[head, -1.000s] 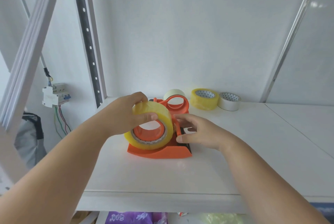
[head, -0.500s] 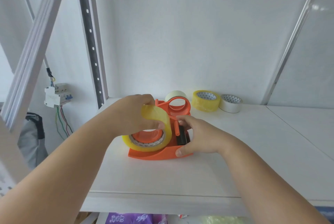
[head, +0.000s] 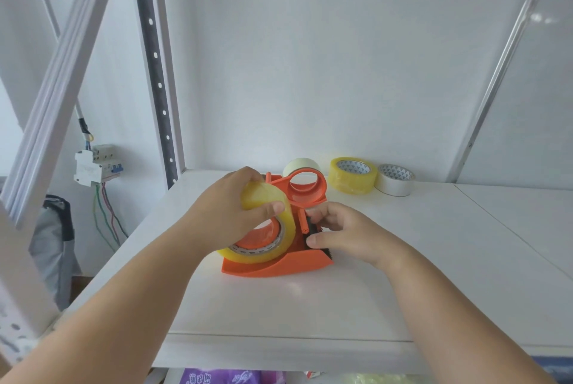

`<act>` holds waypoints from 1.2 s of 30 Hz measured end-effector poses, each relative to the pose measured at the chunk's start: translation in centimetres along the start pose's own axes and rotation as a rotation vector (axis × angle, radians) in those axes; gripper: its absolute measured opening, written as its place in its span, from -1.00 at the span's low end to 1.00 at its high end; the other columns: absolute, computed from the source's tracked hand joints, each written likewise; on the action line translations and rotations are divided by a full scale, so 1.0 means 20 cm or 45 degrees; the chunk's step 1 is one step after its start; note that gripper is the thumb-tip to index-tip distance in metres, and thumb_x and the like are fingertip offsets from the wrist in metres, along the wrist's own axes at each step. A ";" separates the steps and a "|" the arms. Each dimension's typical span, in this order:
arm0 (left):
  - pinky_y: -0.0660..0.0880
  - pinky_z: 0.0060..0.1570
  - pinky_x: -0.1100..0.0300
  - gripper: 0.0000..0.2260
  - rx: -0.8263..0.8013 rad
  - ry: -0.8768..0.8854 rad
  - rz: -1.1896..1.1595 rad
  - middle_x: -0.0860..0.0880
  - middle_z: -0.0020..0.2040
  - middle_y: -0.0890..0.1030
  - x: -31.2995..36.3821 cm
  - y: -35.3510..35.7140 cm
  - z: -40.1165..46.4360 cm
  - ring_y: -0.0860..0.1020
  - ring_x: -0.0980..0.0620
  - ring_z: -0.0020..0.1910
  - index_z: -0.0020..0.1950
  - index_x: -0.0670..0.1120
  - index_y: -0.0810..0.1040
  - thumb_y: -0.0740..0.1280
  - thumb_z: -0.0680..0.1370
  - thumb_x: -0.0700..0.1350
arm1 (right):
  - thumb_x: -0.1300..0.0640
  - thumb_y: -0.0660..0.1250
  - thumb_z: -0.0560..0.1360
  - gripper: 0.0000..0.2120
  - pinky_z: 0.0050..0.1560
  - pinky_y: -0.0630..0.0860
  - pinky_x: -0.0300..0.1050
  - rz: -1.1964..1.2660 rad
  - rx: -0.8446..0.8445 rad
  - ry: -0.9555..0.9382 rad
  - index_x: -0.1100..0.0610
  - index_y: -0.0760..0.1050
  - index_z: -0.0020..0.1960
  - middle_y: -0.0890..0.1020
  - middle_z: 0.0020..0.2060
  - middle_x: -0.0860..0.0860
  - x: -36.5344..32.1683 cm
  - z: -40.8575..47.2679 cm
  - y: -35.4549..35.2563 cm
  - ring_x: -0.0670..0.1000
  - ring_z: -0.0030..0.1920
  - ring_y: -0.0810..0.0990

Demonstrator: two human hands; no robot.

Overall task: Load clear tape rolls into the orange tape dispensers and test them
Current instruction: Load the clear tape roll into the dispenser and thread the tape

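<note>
A person's left hand (head: 229, 216) curls its fingers over a yellowish clear tape roll (head: 263, 228) half-seated on the hub of an orange plastic tape dispenser (head: 279, 262) near the white shelf's (head: 403, 290) left edge, while the right hand (head: 347, 234) pinches the dispenser's cutter end. If forced on crooked, the roll could jam, or the serrated blade nick a finger. No brand is legible; the core's print appears too blurred to read.

I can't read any text from here. The purple package (head: 217, 379) under the shelf (head: 310, 306) carries pale characters, but they are cut off at the bottom edge and too blurred to make out. The breaker box (head: 96, 165) on the wall shows no marking I can read, and the tape roll cores (head: 353, 167) show only a triangle pattern.
</note>
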State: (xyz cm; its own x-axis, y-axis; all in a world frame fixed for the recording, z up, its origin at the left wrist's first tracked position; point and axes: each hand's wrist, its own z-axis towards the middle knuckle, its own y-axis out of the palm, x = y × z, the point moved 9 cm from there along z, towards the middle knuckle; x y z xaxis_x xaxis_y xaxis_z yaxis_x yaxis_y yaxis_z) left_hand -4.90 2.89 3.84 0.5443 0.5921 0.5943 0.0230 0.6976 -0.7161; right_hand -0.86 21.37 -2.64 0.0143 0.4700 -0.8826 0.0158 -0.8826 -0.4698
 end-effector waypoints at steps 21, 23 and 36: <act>0.40 -0.17 0.16 -0.66 0.048 -0.013 -0.012 0.14 -0.16 0.46 0.02 0.03 0.04 0.49 0.07 -0.19 0.08 0.06 0.38 0.28 0.47 0.25 | -0.07 0.41 0.22 -0.80 0.37 0.32 0.02 -0.032 0.322 -0.039 -0.11 0.60 -0.16 0.53 0.30 0.05 0.03 0.04 0.01 0.01 0.35 0.43; 0.41 -0.16 0.15 -0.67 0.049 -0.024 -0.031 0.14 -0.16 0.47 0.01 0.03 0.04 0.49 0.09 -0.18 0.07 0.07 0.37 0.28 0.47 0.25 | -0.13 0.41 0.17 -0.78 0.37 0.35 0.03 0.009 0.335 -0.055 -0.15 0.61 -0.18 0.49 0.34 0.08 0.02 0.03 0.01 0.03 0.36 0.43; 0.41 -0.15 0.18 -0.72 0.132 -0.039 -0.121 0.13 -0.14 0.47 0.00 0.05 0.01 0.49 0.12 -0.18 0.08 0.07 0.36 0.29 0.49 0.19 | 0.20 0.50 0.34 -0.86 0.20 0.42 -0.12 0.075 0.186 -0.109 0.03 0.56 -0.28 0.59 0.18 -0.15 -0.02 0.06 -0.04 -0.09 0.18 0.54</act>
State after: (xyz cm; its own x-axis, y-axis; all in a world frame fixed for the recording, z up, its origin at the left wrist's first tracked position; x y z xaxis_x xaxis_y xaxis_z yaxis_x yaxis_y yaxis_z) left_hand -5.13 3.67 3.24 0.5179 0.5320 0.6699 -0.0139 0.7882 -0.6152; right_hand -2.15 21.98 -1.95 -0.0740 0.4207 -0.9042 -0.1281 -0.9032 -0.4097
